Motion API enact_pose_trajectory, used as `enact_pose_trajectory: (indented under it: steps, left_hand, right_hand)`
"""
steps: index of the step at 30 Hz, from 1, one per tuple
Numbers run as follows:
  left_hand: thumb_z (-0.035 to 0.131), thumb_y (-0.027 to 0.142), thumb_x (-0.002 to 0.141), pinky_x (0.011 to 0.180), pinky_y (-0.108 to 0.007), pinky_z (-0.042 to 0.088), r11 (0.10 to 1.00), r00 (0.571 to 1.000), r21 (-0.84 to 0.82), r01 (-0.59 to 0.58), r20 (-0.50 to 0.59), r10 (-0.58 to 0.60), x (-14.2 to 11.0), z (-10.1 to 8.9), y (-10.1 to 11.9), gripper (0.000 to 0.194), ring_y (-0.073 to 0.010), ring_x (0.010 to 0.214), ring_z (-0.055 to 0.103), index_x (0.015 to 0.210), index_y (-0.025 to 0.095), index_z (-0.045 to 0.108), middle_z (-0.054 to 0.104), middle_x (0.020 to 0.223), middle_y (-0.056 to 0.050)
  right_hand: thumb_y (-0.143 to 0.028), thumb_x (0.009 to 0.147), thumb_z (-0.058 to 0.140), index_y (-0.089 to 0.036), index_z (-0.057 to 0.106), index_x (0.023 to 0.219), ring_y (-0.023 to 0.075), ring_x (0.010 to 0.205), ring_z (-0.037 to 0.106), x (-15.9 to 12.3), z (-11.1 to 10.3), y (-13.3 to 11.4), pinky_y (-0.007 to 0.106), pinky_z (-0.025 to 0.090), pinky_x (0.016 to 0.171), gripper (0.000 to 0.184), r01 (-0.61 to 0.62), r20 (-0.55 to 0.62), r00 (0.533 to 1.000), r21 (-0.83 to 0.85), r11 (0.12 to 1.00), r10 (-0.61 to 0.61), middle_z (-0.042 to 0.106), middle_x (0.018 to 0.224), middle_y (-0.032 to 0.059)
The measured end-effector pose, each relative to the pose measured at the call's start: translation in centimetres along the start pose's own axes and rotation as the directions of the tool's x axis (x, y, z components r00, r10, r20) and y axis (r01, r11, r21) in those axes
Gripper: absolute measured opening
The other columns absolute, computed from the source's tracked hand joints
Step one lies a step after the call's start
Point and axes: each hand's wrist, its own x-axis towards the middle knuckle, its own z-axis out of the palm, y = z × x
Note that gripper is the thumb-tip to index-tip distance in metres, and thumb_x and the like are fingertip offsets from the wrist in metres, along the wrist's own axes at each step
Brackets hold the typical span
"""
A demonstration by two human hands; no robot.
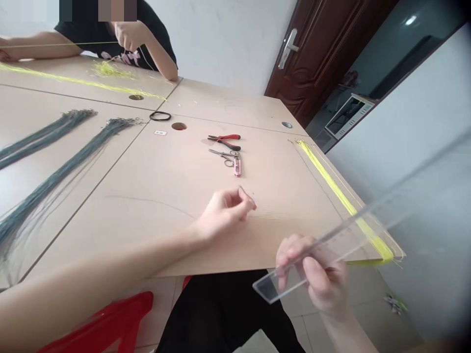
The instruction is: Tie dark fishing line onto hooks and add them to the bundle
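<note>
My left hand (228, 211) hovers low over the table, thumb and fingertips pinched together. Anything between them is too small to make out. A thin grey strand (152, 200) lies on the table and runs to behind my left wrist. At the table's front edge my right hand (316, 274) grips a clear plastic ruler (331, 240), tilted up to the right and blurred. Beyond my left hand lie red-handled pliers (230, 140), small scissors (224, 156) and a pink-handled tool (237, 167), possibly a snipper.
Yellow cords (331, 181) lie along the table's right edge. Bundles of grey-blue cords (73, 166) spread at left, near a black ring (160, 116) and a small label (160, 133). Across the table (176, 171) a person (154, 44) holds a strand. A red stool (110, 318) stands below.
</note>
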Motion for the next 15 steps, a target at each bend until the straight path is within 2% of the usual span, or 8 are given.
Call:
enact_pose_trajectory:
  steps: [2, 4, 6, 8, 11, 15]
  left_hand:
    - [0.056, 0.022, 0.081, 0.054, -0.023, 0.038, 0.998, 0.996, -0.018, 0.055, 0.072, -0.053, -1.2, 1.0, -0.1, 0.015, -0.0096, 0.056, 0.047, 0.067, 0.018, 0.052, 0.055, 0.063, 0.002]
    - [0.056, 0.025, 0.082, 0.056, -0.023, 0.040, 0.994, 0.986, -0.036, 0.105, 0.131, -0.099, -2.1, 1.6, -0.3, 0.016, -0.0107, 0.061, 0.050, 0.069, 0.018, 0.052, 0.058, 0.071, 0.000]
    - [0.058, 0.028, 0.082, 0.058, -0.025, 0.042, 0.988, 0.976, -0.051, 0.149, 0.168, -0.138, -2.5, 1.8, -0.5, 0.017, -0.0114, 0.063, 0.052, 0.070, 0.018, 0.054, 0.060, 0.078, -0.002]
    - [0.059, 0.031, 0.082, 0.058, -0.025, 0.043, 0.980, 0.968, -0.064, 0.187, 0.184, -0.172, -2.7, 1.7, -0.7, 0.018, -0.0112, 0.061, 0.052, 0.070, 0.019, 0.055, 0.059, 0.078, -0.002]
    - [0.061, 0.030, 0.081, 0.056, -0.024, 0.041, 0.971, 0.961, -0.080, 0.227, 0.177, -0.210, -2.6, 1.5, -0.9, 0.018, -0.0095, 0.058, 0.051, 0.068, 0.019, 0.054, 0.057, 0.075, 0.000]
    - [0.062, 0.028, 0.082, 0.057, -0.022, 0.043, 0.956, 0.952, -0.102, 0.274, 0.170, -0.255, -2.3, 1.3, -0.9, 0.018, -0.0093, 0.060, 0.055, 0.067, 0.020, 0.056, 0.061, 0.074, 0.001]
  right_hand:
    - [-0.015, 0.089, 0.048, -0.023, 0.061, 0.092, 0.0104, 0.061, 0.055, 0.5, 0.2, 0.6, 0.018, 0.051, 0.041, 0.016, 0.186, -0.147, 0.971, -0.036, 0.982, -0.189, 0.057, 0.077, 0.0005]
    - [-0.009, 0.089, 0.045, -0.023, 0.057, 0.091, 0.0094, 0.059, 0.051, 0.9, 0.8, 1.2, 0.017, 0.049, 0.038, 0.019, 0.297, -0.279, 0.911, -0.070, 0.952, -0.305, 0.053, 0.076, -0.0007]
    - [-0.007, 0.089, 0.041, -0.024, 0.053, 0.092, 0.0089, 0.057, 0.051, 1.2, 1.5, 1.6, 0.017, 0.048, 0.037, 0.021, 0.349, -0.374, 0.857, -0.085, 0.933, -0.355, 0.052, 0.078, -0.0015]
    - [-0.007, 0.088, 0.041, -0.027, 0.048, 0.094, 0.0088, 0.055, 0.052, 1.6, 2.0, 1.9, 0.019, 0.048, 0.035, 0.022, 0.364, -0.431, 0.828, -0.076, 0.928, -0.360, 0.051, 0.081, -0.0031]
    - [-0.008, 0.086, 0.045, -0.029, 0.042, 0.093, 0.0082, 0.053, 0.053, 2.0, 2.3, 2.3, 0.020, 0.049, 0.035, 0.023, 0.354, -0.477, 0.812, -0.054, 0.934, -0.335, 0.050, 0.082, -0.0049]
    - [-0.008, 0.085, 0.046, -0.028, 0.040, 0.093, 0.0101, 0.063, 0.057, 2.1, 2.0, 2.4, 0.022, 0.053, 0.042, 0.023, 0.313, -0.434, 0.861, 0.038, 0.949, -0.266, 0.047, 0.084, -0.0033]
